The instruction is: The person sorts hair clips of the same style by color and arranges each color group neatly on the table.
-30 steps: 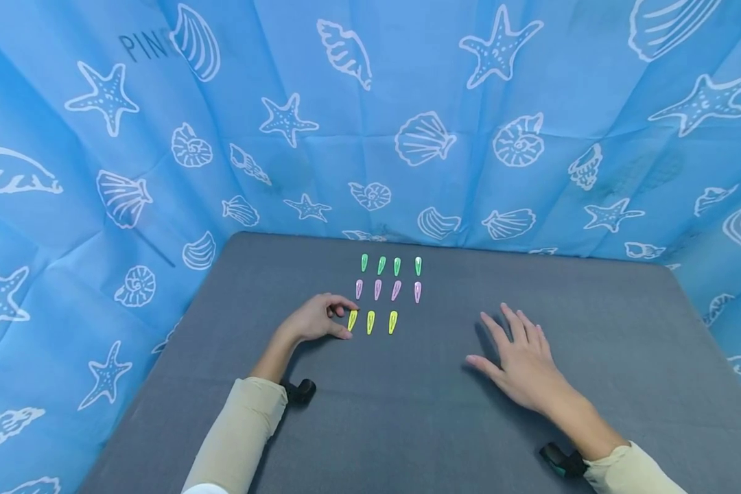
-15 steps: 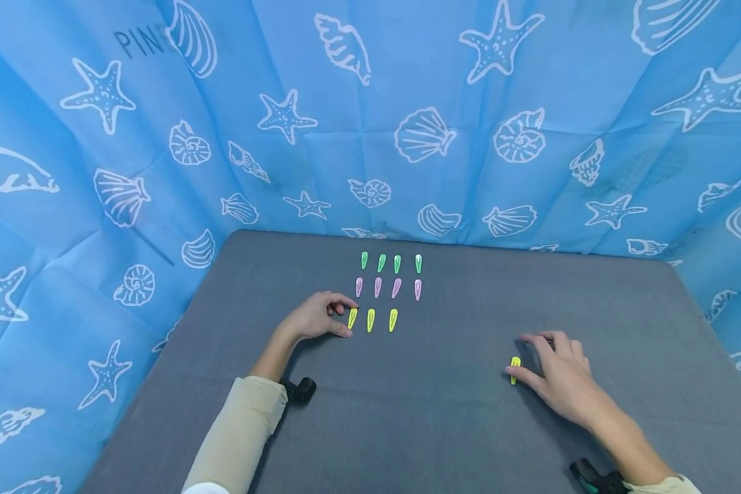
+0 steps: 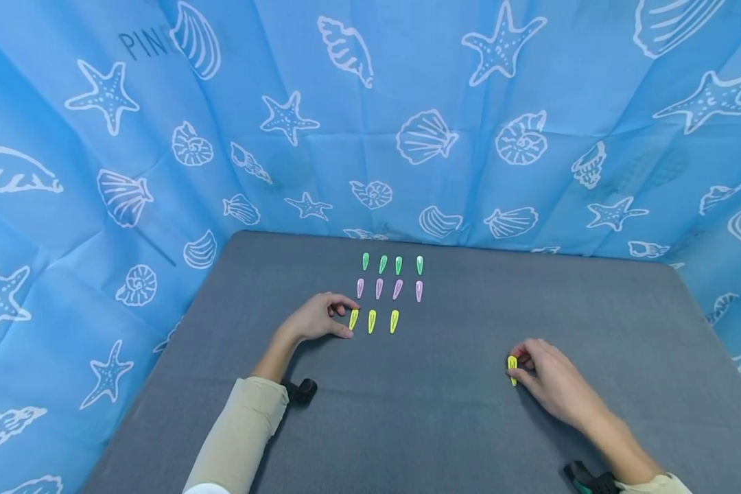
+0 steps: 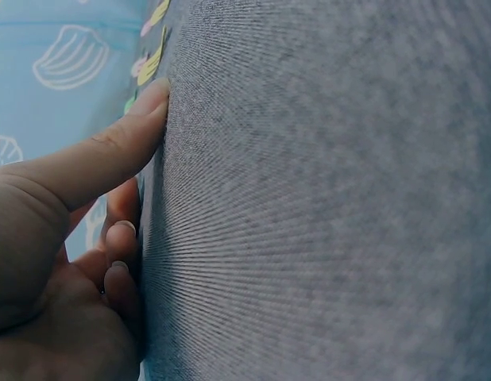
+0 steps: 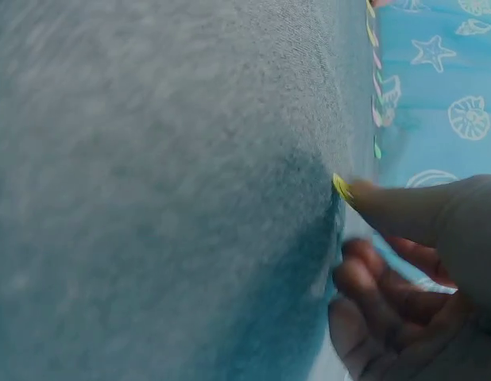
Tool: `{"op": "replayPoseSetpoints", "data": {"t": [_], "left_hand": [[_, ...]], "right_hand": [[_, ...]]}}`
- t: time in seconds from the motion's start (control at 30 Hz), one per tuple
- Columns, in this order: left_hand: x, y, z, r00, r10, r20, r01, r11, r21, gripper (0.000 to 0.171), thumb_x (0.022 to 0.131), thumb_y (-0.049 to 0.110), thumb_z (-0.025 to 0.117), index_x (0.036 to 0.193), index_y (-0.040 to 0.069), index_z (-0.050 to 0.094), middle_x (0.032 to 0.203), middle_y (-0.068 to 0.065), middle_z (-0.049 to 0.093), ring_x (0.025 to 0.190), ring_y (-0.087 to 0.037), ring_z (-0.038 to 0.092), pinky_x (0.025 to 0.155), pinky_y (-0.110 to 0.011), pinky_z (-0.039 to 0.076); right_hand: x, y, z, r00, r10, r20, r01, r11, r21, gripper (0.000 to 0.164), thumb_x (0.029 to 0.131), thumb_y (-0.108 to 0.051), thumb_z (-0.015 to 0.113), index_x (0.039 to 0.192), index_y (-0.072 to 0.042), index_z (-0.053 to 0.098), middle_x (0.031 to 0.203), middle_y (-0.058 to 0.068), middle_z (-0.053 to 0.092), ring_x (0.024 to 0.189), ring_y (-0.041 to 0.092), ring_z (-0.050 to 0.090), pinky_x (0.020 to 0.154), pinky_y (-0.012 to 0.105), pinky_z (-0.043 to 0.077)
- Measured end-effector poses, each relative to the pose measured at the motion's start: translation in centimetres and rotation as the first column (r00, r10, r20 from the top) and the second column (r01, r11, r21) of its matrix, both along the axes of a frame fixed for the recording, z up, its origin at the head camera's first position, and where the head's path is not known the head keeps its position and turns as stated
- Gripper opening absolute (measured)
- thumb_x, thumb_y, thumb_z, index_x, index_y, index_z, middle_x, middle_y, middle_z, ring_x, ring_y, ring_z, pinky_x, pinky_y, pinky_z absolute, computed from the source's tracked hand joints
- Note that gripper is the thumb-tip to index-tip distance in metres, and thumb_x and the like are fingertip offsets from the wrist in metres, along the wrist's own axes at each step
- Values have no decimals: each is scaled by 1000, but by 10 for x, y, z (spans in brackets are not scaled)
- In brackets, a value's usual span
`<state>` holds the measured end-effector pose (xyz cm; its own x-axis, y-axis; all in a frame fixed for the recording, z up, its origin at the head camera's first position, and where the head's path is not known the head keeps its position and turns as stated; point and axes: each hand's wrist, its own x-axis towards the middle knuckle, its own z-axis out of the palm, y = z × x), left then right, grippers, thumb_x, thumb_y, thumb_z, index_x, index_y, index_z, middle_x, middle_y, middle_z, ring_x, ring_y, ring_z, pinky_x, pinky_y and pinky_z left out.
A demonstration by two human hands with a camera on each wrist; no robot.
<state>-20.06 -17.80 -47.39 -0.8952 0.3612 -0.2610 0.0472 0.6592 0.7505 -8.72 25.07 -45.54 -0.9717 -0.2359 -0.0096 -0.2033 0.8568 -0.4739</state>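
Observation:
My left hand (image 3: 318,317) rests on the table, thumb and forefinger at the two ends of the leftmost yellow hair clip (image 3: 354,320). In the left wrist view the thumb (image 4: 110,155) presses on the cloth, with other fingers curled behind it. My right hand (image 3: 552,377) pinches another yellow hair clip (image 3: 512,371) between thumb and forefinger, close over the table at the right; one end of this clip (image 5: 342,188) shows past the thumb in the right wrist view. Two more yellow clips (image 3: 372,322) lie beside my left hand in a row.
Behind the yellow row lie a row of pink hair clips (image 3: 379,289) and a row of green hair clips (image 3: 383,264), several in each. The table (image 3: 444,425) has a grey cloth. A blue shell-print curtain (image 3: 370,158) hangs along its back and left.
My right hand, spread wide and held further left before, has shifted right and nearer; its fingers have come together on a yellow hair clip. The left hand keeps its place.

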Motion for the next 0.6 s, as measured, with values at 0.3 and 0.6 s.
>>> {"op": "replayPoseSetpoints", "data": {"t": [0.3,0.6], "left_hand": [[-1,-2,-1,1000,7,-6,-7,1000,-13,48,77,19,90,122,24,73,101,-3,54,92,-20,47,79,-35,38],[0,0,-2,1000,22,6,-22,1000,-10,48,77,18,91,120,26,73,101,-2,54,94,-22,48,80,-36,39]], "right_hand": [[-13,-22,4,1000,7,-19,-9,993,-119,10,94,-11,71,103,-11,67,86,-5,69,75,1,60,66,25,49],[-32,-50,-6,999,45,-16,-47,975,-215,12,94,-11,72,106,-9,68,86,-3,71,74,2,62,67,24,50]]}}
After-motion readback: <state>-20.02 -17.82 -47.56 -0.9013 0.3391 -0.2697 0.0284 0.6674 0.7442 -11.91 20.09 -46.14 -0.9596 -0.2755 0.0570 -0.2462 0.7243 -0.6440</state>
